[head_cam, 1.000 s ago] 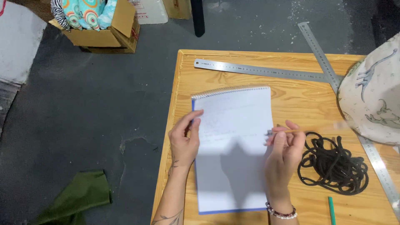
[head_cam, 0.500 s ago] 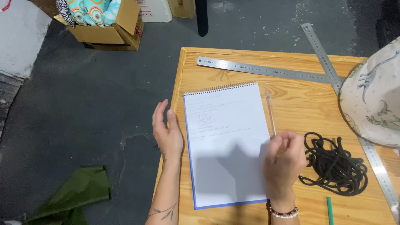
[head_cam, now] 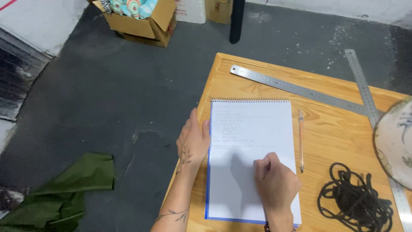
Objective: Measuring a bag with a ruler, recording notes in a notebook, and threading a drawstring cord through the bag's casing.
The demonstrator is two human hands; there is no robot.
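Note:
A white spiral notebook (head_cam: 251, 146) with a blue edge lies open on the wooden table (head_cam: 334, 129), with faint writing on its upper page. My left hand (head_cam: 193, 139) rests flat on the table and touches the notebook's left edge. My right hand (head_cam: 274, 182) sits on the lower page with its fingers curled in; nothing shows in it. An orange pen (head_cam: 301, 139) lies apart, just right of the notebook.
Two steel rulers (head_cam: 296, 88) (head_cam: 365, 90) lie across the table's far side. A coil of dark cord (head_cam: 356, 202) sits at the lower right, next to a round pale patterned object (head_cam: 395, 144). On the grey floor are a green cloth (head_cam: 64, 189) and a cardboard box (head_cam: 137, 19).
My left hand slid off the page to the notebook's left edge. My right hand let go of the pen, which now lies beside the notebook, and dropped onto the lower page.

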